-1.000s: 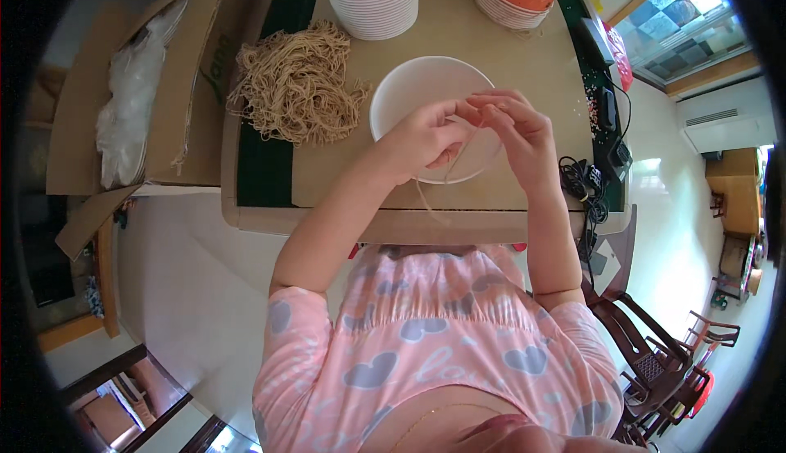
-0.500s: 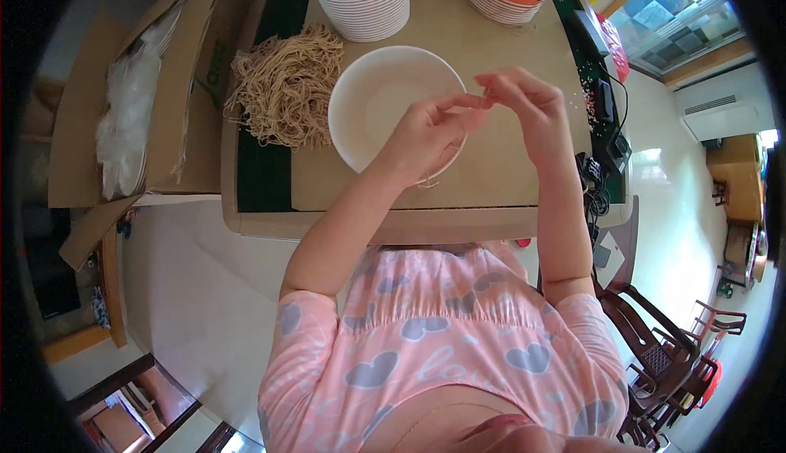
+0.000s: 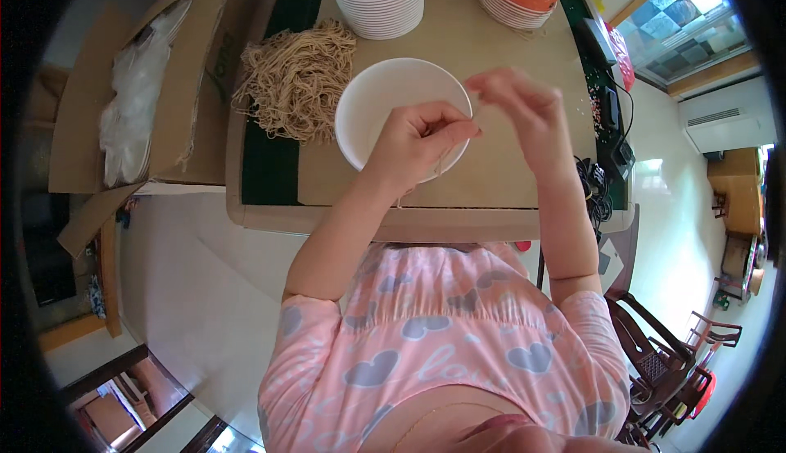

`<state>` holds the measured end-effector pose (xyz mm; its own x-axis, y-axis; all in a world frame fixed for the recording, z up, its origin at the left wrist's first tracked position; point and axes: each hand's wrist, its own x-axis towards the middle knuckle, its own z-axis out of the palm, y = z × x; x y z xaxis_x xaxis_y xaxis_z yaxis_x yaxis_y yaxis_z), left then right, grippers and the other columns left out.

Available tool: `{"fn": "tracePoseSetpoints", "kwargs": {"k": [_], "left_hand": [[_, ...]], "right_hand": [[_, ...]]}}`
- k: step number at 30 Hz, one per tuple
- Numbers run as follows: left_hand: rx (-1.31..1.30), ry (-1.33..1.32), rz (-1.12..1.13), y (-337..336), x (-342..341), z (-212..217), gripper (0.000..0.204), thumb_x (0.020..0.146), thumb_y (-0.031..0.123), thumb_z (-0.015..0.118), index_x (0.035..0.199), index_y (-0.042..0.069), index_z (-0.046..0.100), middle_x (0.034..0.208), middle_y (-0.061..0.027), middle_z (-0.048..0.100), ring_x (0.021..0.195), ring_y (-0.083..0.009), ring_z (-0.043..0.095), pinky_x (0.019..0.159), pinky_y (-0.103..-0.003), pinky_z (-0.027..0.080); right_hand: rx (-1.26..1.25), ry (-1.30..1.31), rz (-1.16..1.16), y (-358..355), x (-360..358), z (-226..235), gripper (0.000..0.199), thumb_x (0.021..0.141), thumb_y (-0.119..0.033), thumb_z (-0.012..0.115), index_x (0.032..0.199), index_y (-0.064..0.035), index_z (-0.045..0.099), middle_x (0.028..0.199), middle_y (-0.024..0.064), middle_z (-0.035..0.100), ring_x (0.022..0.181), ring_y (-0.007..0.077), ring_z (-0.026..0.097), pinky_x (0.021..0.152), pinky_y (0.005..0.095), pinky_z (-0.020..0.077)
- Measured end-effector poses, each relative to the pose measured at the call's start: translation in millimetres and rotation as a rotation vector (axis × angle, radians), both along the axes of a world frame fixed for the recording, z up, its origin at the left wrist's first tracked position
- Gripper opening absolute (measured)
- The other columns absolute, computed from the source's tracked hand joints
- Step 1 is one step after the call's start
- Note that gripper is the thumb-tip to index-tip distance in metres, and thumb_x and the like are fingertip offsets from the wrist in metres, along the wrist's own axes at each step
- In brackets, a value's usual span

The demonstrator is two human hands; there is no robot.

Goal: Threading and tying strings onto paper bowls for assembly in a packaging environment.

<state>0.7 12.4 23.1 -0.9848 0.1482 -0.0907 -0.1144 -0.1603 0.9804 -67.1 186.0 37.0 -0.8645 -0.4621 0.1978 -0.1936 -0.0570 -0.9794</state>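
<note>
Over the bowl: left hand [image 3: 422, 138] pinches a thin string; right hand [image 3: 520, 101] is blurred, grip unclear.
Risk: string may slip and miss the white bowl [image 3: 372, 101].

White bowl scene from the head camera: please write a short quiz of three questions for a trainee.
1. True or false: the white bowl is full of strings.
2. Which hand pinches a thin string over the bowl? A) left hand B) neither
3. What lies on the table just left of the bowl?

Key: 1. False, it looks empty. 2. A; the blurred right hand is raised beside it, and its grip cannot be told. 3. A pile of tan strings.
</note>
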Motion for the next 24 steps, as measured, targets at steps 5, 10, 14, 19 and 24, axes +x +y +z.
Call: {"fn": "tracePoseSetpoints", "kwargs": {"k": [5, 10, 14, 19, 24], "left_hand": [[0.088, -0.014, 0.009, -10.6, 3.2, -5.7, 0.011, 0.091, 0.012, 0.064, 0.09, 0.002, 0.068, 0.071, 0.0046, 0.059, 0.059, -0.0003, 0.043, 0.053, -0.017, 0.032], [0.144, -0.013, 0.002, -7.6, 2.6, -8.2, 0.011, 0.091, 0.013, 0.063, 0.089, 0.003, 0.068, 0.066, 0.0073, 0.052, 0.05, 0.001, 0.031, 0.045, -0.019, 0.02], [0.121, -0.032, 0.004, -7.6, 3.4, -6.7, 0.011, 0.091, 0.013, 0.062, 0.089, 0.002, 0.067, 0.064, 0.0066, 0.05, 0.05, -0.0001, 0.032, 0.046, -0.019, 0.022], [0.141, -0.061, -0.062, -12.3, 3.6, -7.3, 0.01, 0.091, 0.011, 0.063, 0.091, 0.002, 0.068, 0.074, 0.0052, 0.06, 0.057, 0.0011, 0.04, 0.05, -0.016, 0.029], [0.103, -0.029, -0.02, -11.3, 3.3, -10.1, 0.011, 0.091, 0.01, 0.062, 0.091, 0.0, 0.068, 0.082, 0.0009, 0.066, 0.072, -0.0019, 0.051, 0.065, -0.018, 0.041]], "right_hand": [[-0.035, 0.063, 0.064, 20.1, -11.0, 9.3, 0.023, 0.087, -0.001, 0.063, 0.111, 0.002, 0.065, 0.112, 0.006, 0.065, 0.089, 0.0118, 0.061, 0.086, 0.0275, 0.0486], [0.065, 0.272, 0.247, 5.7, -3.2, 19.1, 0.032, 0.083, 0.004, 0.065, 0.114, -0.0028, 0.064, 0.102, 0.0056, 0.064, 0.088, 0.0142, 0.061, 0.084, 0.0273, 0.0501], [0.305, 0.509, 0.212, 2.5, -5.3, 23.3, 0.028, 0.078, 0.002, 0.068, 0.105, -0.0051, 0.066, 0.088, 0.0069, 0.061, 0.083, 0.0184, 0.062, 0.073, 0.0284, 0.0508], [0.333, 0.633, 0.231, 4.3, -9.6, 21.4, 0.016, 0.078, -0.001, 0.07, 0.094, -0.0032, 0.065, 0.081, 0.0078, 0.059, 0.078, 0.0215, 0.061, 0.065, 0.0305, 0.0486], [0.41, 0.674, 0.238, 2.5, -7.6, 21.5, 0.004, 0.085, -0.003, 0.063, 0.087, 0.0002, 0.062, 0.077, 0.0108, 0.057, 0.072, 0.0262, 0.057, 0.063, 0.0335, 0.0451]]}}
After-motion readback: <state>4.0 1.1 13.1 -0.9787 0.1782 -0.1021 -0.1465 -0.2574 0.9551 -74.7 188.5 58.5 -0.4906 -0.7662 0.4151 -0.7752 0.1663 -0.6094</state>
